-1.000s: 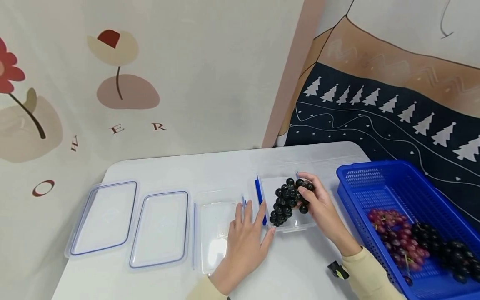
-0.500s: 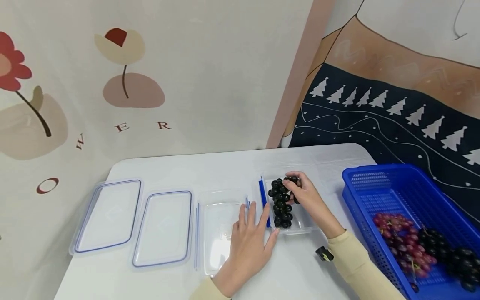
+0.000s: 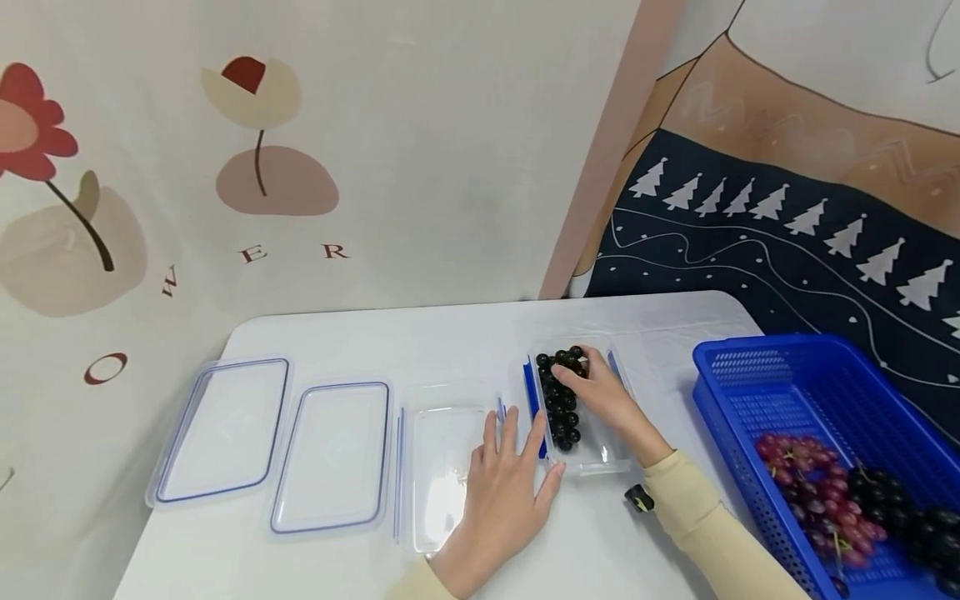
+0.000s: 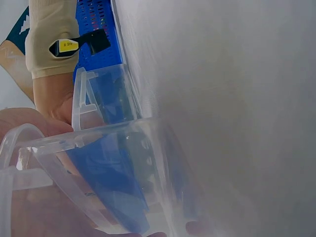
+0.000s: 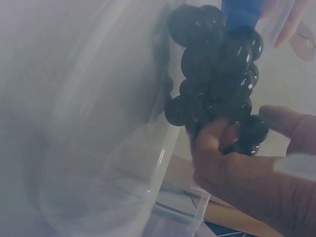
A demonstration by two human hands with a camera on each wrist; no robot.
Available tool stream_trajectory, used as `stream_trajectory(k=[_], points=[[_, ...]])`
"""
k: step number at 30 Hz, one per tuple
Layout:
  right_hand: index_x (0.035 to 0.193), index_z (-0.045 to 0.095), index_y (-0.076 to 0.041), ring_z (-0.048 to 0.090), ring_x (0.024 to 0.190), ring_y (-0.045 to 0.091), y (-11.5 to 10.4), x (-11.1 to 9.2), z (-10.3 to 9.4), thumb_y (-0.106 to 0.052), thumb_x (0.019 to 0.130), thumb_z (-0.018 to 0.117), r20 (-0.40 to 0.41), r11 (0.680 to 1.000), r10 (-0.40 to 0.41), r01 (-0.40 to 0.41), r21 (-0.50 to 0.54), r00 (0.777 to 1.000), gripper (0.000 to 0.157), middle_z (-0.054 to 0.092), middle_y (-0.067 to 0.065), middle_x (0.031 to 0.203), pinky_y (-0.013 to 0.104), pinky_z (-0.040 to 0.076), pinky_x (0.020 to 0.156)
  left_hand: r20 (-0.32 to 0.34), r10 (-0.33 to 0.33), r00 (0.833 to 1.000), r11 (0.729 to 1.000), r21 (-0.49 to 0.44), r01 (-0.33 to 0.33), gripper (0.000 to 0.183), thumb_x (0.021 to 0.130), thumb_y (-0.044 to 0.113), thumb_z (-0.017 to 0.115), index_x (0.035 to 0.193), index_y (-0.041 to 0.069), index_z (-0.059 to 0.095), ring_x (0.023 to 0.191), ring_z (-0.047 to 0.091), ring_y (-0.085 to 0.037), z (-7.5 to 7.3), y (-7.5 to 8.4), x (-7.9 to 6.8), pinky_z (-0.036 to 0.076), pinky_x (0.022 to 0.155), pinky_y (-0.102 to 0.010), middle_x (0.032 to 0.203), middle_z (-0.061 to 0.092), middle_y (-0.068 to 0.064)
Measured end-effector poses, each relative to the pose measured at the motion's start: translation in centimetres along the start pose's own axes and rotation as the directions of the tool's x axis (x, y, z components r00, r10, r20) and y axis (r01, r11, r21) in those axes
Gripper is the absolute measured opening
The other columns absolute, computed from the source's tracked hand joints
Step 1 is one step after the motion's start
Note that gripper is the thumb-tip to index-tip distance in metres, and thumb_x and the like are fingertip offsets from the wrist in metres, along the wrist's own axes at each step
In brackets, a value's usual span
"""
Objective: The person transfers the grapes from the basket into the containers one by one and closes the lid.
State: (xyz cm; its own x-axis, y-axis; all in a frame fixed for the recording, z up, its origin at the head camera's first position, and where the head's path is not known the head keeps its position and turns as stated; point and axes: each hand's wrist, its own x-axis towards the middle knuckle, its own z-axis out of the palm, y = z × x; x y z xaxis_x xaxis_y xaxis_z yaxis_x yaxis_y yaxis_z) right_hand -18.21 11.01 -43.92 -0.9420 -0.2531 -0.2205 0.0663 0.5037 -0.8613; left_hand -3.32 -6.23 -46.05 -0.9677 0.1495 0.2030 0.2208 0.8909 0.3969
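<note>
A bunch of black grapes lies lengthwise along the left side of a clear plastic container with blue side clips. At the bunch's far end my right hand grips it between thumb and fingers, down inside the container. The right wrist view shows the thumb and fingers around the lower grapes. My left hand has its fingers spread, the fingertips between this container and a second clear container on its left. In the left wrist view, clear container walls partly cover the left hand.
Two clear lids with blue seals, a middle lid and a far-left lid, lie on the white table. At right stands a blue basket holding red grapes and more black grapes.
My right hand has lowered the black grapes into the container, moving left and turning the bunch to lie along its left side. The left hand has stayed nearly still.
</note>
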Motion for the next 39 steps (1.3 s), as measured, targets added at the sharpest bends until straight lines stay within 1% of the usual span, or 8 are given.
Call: stream_trajectory(k=[2,7,9,15,19,28,35,39], points=[[0.17,0.012,0.009,0.035,0.153,0.052,0.1,-0.2,0.0,-0.039,0.113,0.057,0.014,1.0,0.015,-0.015,-0.007,1.0,0.087,0.031,0.037,0.167,0.066,0.032,0.122,-0.001,0.002,1.0,1.0,0.004,-0.002,0.068,0.112,0.049,0.056,0.168,0.013,0.044,0.151,0.035,-0.058,0.0,0.1,0.0,0.051,0.105,-0.064,0.164,0.041,-0.031],[0.17,0.006,0.008,0.027,0.156,0.055,0.2,-0.7,0.3,-0.028,0.115,0.05,0.001,0.998,-0.016,0.016,-0.06,1.0,0.079,0.017,0.036,0.174,0.066,0.026,0.125,-0.008,0.013,1.0,1.0,0.006,-0.012,0.067,0.112,0.048,0.056,0.167,0.012,0.045,0.151,0.035,-0.058,-0.1,0.1,0.0,0.051,0.104,-0.064,0.163,0.042,-0.032],[0.171,0.003,0.005,0.026,0.156,0.056,0.3,-0.8,0.5,-0.028,0.114,0.051,0.02,0.998,-0.009,0.01,-0.055,1.0,0.081,0.015,0.036,0.174,0.068,0.025,0.125,-0.01,0.013,1.0,1.0,0.006,-0.013,0.067,0.112,0.048,0.056,0.167,0.011,0.045,0.15,0.036,-0.058,-0.1,0.1,0.0,0.051,0.104,-0.063,0.163,0.042,-0.032],[0.175,-0.004,-0.009,0.024,0.157,0.055,0.6,-1.1,1.0,-0.026,0.109,0.056,0.11,0.996,0.06,-0.066,0.054,0.992,0.091,0.015,0.036,0.174,0.072,0.027,0.122,-0.008,0.011,1.0,1.0,0.009,-0.01,0.068,0.112,0.048,0.056,0.167,0.011,0.045,0.15,0.036,-0.059,-0.1,0.1,-0.1,0.052,0.104,-0.064,0.163,0.042,-0.032],[0.176,-0.001,-0.014,0.024,0.156,0.057,1.0,-1.3,0.7,-0.022,0.104,0.056,0.124,0.998,0.047,-0.053,0.042,0.991,0.092,0.011,0.034,0.176,0.074,0.028,0.12,-0.003,0.021,1.0,1.0,0.016,-0.021,0.068,0.112,0.047,0.057,0.167,0.01,0.045,0.149,0.037,-0.06,-0.2,0.2,0.0,0.052,0.102,-0.064,0.162,0.043,-0.033],[0.176,-0.005,-0.015,0.013,0.158,0.06,1.0,-1.2,0.7,-0.025,0.105,0.063,0.197,1.0,-0.016,0.013,0.015,0.98,0.098,-0.007,0.025,0.179,0.076,0.022,0.122,-0.014,0.032,0.999,0.998,0.046,-0.031,0.067,0.112,0.046,0.056,0.166,0.008,0.046,0.147,0.04,-0.059,-0.4,0.0,0.0,0.054,0.1,-0.063,0.16,0.046,-0.033],[0.175,-0.005,-0.015,0.033,0.151,0.061,0.9,-1.2,0.9,-0.033,0.101,0.071,0.116,0.999,0.025,-0.028,0.031,0.993,0.107,-0.001,0.029,0.178,0.077,0.025,0.12,-0.001,0.028,1.0,1.0,0.011,-0.028,0.068,0.113,0.047,0.054,0.168,0.009,0.044,0.148,0.038,-0.06,-0.4,0.0,0.0,0.053,0.102,-0.065,0.161,0.044,-0.032],[0.174,-0.001,-0.012,0.029,0.154,0.059,0.9,-1.2,1.0,-0.035,0.099,0.072,0.074,0.999,0.025,-0.028,0.035,0.997,0.107,0.006,0.03,0.177,0.077,0.023,0.121,-0.006,0.028,1.0,1.0,0.009,-0.028,0.068,0.112,0.048,0.055,0.168,0.01,0.044,0.148,0.038,-0.06,-0.3,0.0,0.1,0.053,0.102,-0.064,0.161,0.044,-0.032]])
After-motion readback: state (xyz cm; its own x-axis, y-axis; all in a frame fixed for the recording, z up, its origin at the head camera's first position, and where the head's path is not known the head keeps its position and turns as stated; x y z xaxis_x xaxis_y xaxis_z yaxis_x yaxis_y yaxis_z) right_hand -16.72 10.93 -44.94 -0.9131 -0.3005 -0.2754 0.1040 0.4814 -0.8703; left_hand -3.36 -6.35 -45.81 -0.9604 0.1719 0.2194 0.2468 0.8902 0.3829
